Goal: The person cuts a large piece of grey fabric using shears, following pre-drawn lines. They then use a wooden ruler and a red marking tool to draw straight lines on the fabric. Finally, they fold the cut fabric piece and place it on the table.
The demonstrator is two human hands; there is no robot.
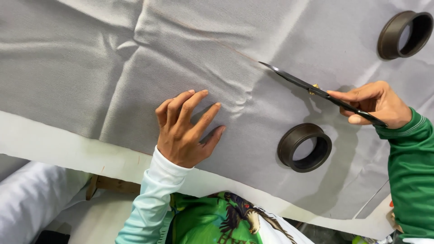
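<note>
A large sheet of grey fabric covers the work table, with a faint reddish line drawn across it. My left hand lies flat on the cloth, fingers spread, pressing it down beside some small wrinkles. My right hand grips the handles of black scissors. Their blades are together and point left, with the tip touching the drawn line. A dark brown ring stands on the fabric between my two hands.
A second dark brown ring rests on the cloth at the top right. A white strip edges the fabric on my side. Below it show a wooden piece and a white roll at the lower left.
</note>
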